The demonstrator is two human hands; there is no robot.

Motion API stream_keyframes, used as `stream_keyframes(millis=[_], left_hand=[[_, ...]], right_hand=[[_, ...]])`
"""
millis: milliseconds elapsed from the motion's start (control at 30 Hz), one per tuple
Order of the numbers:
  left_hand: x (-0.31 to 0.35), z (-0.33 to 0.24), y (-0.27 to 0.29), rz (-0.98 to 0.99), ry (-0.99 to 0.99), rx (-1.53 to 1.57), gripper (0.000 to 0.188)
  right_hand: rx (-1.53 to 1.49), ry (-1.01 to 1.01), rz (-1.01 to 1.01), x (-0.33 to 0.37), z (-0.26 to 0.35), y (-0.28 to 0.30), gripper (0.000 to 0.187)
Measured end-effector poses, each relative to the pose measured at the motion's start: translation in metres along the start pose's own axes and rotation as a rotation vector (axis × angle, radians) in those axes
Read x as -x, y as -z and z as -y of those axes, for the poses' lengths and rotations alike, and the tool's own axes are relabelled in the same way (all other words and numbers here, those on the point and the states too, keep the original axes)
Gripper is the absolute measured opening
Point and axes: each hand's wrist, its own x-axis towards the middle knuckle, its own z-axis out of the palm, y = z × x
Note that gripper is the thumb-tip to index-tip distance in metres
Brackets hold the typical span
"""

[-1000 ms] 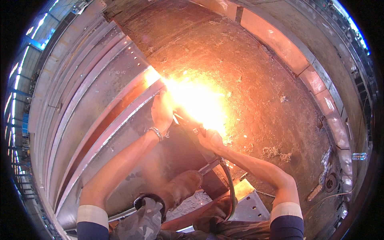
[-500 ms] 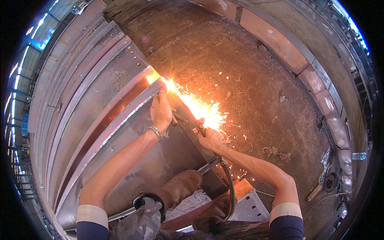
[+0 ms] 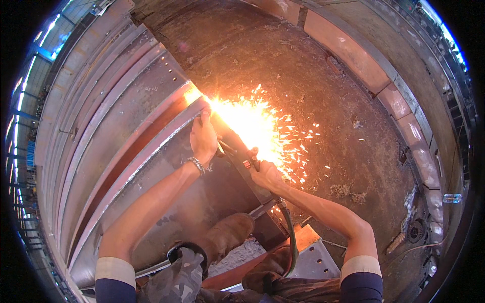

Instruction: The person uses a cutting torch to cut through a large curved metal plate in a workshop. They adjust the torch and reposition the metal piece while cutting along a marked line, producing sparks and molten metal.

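Observation:
My right hand (image 3: 266, 175) is closed around the valve end of a cutting torch (image 3: 254, 157), with a dark hose (image 3: 289, 227) trailing down from it. Farther forward, my left hand (image 3: 203, 141), a chain bracelet at its wrist, is closed about the front of the torch at the edge of a steel beam (image 3: 174, 174). Its fingers partly hide the torch's tubes. Bright flame and sparks (image 3: 252, 126) burst from the beam's end beyond my fingertips and spray to the right. Glare hides the torch tip.
Several more steel beams (image 3: 129, 83) lie side by side on the left. My boot (image 3: 230, 232) rests on the near beam. A drilled steel plate (image 3: 316, 262) lies below the hose. At right are a bottle (image 3: 452, 198) and a round dark grille (image 3: 417, 231) on the rusty floor (image 3: 323, 101).
The spark spray has grown brighter and wider, spreading upward and to the right. Both hands and the torch stay nearly in place.

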Motion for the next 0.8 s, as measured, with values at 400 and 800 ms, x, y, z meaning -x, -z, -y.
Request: stream_keyframes(millis=[400,800], left_hand=[[0.003,-0.004,0.001,0.015,0.020,-0.016,0.046],[-0.001,0.003,0.001,0.004,-0.014,-0.028,0.046]], right_hand=[[0.009,0.040,0.000,-0.001,-0.002,0.001,0.047],[0.006,0.039,-0.039,0.004,0.000,0.001,0.050]])
